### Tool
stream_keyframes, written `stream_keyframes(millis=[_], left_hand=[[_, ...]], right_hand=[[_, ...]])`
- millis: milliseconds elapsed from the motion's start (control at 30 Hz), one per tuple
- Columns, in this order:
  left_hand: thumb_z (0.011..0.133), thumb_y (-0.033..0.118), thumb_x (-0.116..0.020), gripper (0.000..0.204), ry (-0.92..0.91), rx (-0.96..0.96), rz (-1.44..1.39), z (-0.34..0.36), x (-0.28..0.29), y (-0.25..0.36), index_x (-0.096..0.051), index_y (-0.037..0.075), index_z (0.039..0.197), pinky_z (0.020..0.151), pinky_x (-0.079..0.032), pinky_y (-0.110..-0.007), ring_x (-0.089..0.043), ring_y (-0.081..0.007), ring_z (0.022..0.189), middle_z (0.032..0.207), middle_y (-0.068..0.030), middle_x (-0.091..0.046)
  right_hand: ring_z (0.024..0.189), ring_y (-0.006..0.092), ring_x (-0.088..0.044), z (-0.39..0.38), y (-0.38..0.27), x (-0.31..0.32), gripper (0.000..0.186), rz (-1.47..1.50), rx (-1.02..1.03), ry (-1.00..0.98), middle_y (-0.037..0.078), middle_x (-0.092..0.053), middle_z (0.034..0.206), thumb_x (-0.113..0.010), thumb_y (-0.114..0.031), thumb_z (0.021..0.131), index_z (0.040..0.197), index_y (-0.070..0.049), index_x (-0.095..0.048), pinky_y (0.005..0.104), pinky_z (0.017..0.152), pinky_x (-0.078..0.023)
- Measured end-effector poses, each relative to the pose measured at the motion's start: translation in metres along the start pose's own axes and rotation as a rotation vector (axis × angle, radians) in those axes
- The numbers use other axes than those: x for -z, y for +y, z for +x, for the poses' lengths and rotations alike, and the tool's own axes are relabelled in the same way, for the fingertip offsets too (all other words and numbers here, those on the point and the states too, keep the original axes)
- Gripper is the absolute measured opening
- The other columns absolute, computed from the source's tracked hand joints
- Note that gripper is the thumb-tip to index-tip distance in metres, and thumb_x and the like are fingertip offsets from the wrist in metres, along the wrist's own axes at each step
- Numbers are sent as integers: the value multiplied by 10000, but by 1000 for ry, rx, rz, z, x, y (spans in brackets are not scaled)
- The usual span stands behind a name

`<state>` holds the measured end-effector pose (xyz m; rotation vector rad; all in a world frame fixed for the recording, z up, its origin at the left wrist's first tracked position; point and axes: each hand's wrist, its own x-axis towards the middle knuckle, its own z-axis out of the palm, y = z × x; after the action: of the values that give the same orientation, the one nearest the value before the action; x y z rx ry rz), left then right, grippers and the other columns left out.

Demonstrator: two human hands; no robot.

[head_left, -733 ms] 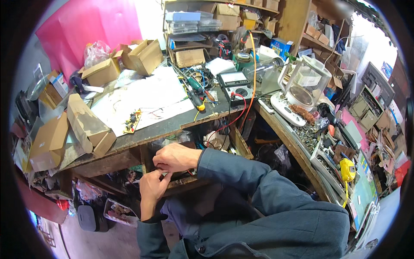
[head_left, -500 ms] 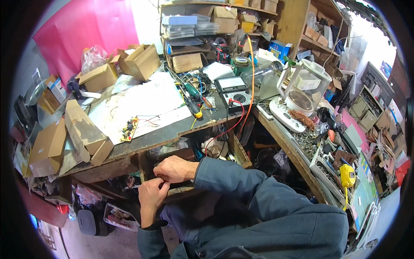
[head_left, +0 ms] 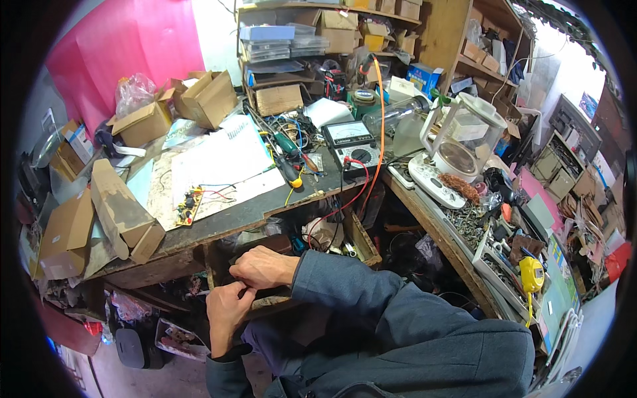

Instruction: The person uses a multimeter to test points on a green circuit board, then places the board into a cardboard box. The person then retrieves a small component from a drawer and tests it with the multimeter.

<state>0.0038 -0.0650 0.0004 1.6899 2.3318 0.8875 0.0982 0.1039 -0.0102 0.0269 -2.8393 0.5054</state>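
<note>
Close together over the open drawer (head_left: pixel 358 242) below the bench edge are my left hand (head_left: pixel 227 310) and my right hand (head_left: pixel 264 267). Both have curled fingers, thumbs and fingertips pinched near each other. Whatever lies between them is hidden by the fingers. On the bench beyond, a small yellow circuit board (head_left: pixel 189 207) with thin red and blue wires rests on white paper sheets (head_left: pixel 222 159). Further right stands an analog multimeter (head_left: pixel 352 142) with a red lead and a black lead hanging down over the bench edge.
Screwdrivers (head_left: pixel 286 169) and tangled wires lie left of the meter. Opened cardboard boxes (head_left: pixel 206 99) crowd the bench's left and back. On the right-hand bench are a white appliance with a clear jug (head_left: pixel 458 146), loose screws (head_left: pixel 468 222) and a yellow tape measure (head_left: pixel 531 273).
The whole scene has shifted slightly left in the view. Both hands keep nearly the same pinched pose over the drawer.
</note>
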Motion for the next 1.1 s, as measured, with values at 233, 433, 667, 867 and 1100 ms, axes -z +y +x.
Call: stream_keyframes(millis=[233,433,667,867,1100], left_hand=[[880,345,-735,270,-6,28,45,0,1,5,-792,81,878,662,-545,-517,-710,-430,749,775,-212,-714],[888,340,-728,269,28,1,54,-3,0,1,-775,75,869,662,-547,-520,-706,-435,747,783,-210,-717],[897,332,-718,264,30,4,52,-3,2,4,-764,75,857,664,-547,-519,-706,-429,749,789,-201,-720],[880,328,-728,267,82,-22,22,-3,-2,2,-759,67,834,630,-523,-511,-689,-433,711,740,-211,-687],[899,339,-715,275,57,-22,52,-3,0,2,-752,76,826,649,-543,-514,-698,-423,728,773,-190,-715]], right_hand=[[819,428,-709,-2,0,2,213,8,-6,-3,171,-701,803,-749,-191,763,844,-23,-647,524,666,-546],[801,442,-703,-2,-1,3,201,27,-26,-4,189,-697,784,-743,-185,783,853,-24,-644,531,657,-541],[785,453,-695,-3,1,2,197,54,-35,13,206,-684,764,-734,-191,821,859,-25,-635,538,649,-533],[768,455,-687,-3,1,2,197,57,-46,1,210,-678,757,-721,-201,856,844,-26,-630,538,641,-526],[751,457,-682,-3,3,0,196,43,-17,24,207,-669,742,-717,-194,852,836,-22,-624,538,635,-525]])
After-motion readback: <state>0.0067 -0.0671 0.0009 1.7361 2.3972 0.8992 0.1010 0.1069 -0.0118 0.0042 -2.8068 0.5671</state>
